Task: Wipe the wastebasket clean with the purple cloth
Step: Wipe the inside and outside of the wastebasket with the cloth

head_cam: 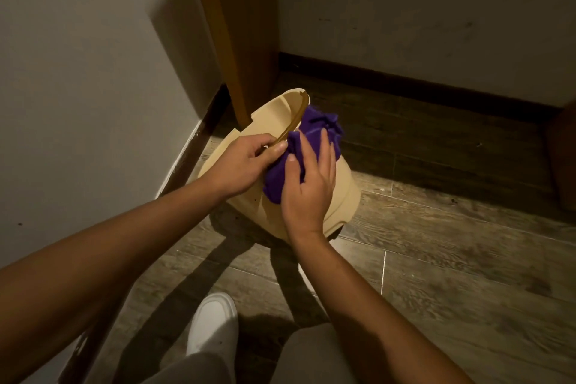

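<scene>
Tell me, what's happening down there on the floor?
A person is cleaning a cream wastebasket tipped on a wooden floor in a corner. The left hand grips its rim by the brownish handle, steadying it. The right hand presses a bunched purple cloth against the outside wall. A white shoe shows below.

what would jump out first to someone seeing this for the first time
The purple cloth, bunched at mid-frame, pressed by the right hand against the side of the tilted cream wastebasket. The left hand grips the wastebasket's rim beside it. A white shoe shows on the wood-look floor below.
</scene>
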`<state>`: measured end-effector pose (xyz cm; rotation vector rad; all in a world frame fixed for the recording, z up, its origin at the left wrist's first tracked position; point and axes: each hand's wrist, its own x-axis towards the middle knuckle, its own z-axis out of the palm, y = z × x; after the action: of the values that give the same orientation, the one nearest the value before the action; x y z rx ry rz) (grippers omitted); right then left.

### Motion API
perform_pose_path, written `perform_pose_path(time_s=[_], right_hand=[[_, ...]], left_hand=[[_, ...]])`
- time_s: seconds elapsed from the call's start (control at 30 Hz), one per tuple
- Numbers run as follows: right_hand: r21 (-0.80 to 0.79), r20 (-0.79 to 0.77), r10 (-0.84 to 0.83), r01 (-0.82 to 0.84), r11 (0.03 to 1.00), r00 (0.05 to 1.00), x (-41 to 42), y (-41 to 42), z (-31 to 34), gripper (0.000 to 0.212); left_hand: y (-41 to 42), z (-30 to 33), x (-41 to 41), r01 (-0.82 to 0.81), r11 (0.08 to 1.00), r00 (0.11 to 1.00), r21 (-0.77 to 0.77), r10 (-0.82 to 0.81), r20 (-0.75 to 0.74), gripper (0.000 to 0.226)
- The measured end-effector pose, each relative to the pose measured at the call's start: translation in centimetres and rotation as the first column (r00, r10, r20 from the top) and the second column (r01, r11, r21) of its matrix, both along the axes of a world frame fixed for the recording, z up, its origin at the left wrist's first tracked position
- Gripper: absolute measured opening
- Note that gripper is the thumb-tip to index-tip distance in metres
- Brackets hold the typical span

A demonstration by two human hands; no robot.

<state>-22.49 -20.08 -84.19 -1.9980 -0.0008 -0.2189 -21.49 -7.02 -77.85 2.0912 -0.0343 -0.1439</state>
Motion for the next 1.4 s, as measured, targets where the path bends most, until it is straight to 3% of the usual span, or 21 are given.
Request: perform_pose_path(time_s=[0.1, 0.43, 0.63, 0.73, 0.8, 0.87, 1.0, 1.17, 1.4], right_hand=[[-0.095, -0.032, -0.013, 0.009, 0.995, 0.999, 0.3, -1.1, -1.2, 0.053], [-0.063, -0.449, -0.189, 0.18, 0.982, 0.873, 3.6, -6.8, -3.5, 0.051], [-0.006, -0.293, -0.18, 0.187, 0.982, 0.939, 4.0, -6.5, -2.2, 0.045], [0.078, -0.293, -0.174, 0.205, 0.976, 0.94, 3.6, -6.8, -1.8, 0.043], [0.132, -0.324, -0.184, 0.237, 0.962, 0.928, 3.5, -7.2, -1.4, 0.043], [0.203, -0.321, -0.142, 0.214, 0.956, 0.937, 3.5, -6.3, -0.7, 0.045], [0.288, -0.192, 0.009, 0.047, 0.957, 0.981, 2.7, -2.3, 1.3, 0.045], [0.043, -0.037, 0.09, -0.089, 0.995, 0.995, 1.0, 1.3, 1.1, 0.049], [-0.256, -0.03, 0.019, -0.026, 0.966, 0.999, 2.2, 1.2, -2.6, 0.051]], left_hand=[[-0.5, -0.2, 0.6, -0.042, 0.999, 0.999, 0.032, 0.042, 0.007, 0.037], [0.7, -0.4, 1.7, -0.137, 0.987, 0.989, -0.082, 0.131, -0.075, 0.037], [0.4, 0.6, 2.9, -0.066, 0.994, 0.979, -0.089, 0.047, -0.2, 0.038], [3.7, -0.5, 0.4, -0.03, 0.997, 0.984, 0.074, 0.042, -0.171, 0.056], [5.6, -3.0, -3.2, -0.047, 0.987, 0.986, 0.155, 0.071, -0.152, 0.036], [5.6, -4.6, -5.3, -0.104, 0.989, 0.985, 0.107, 0.118, -0.13, 0.021], [3.5, -4.1, -3.2, -0.051, 0.993, 0.995, 0.104, 0.06, -0.082, 0.026], [2.2, -3.1, -2.5, -0.124, 0.992, 0.992, 0.023, 0.124, -0.029, 0.035], [1.5, -3.5, -2.5, -0.228, 0.966, 0.969, 0.125, 0.213, 0.127, 0.036]])
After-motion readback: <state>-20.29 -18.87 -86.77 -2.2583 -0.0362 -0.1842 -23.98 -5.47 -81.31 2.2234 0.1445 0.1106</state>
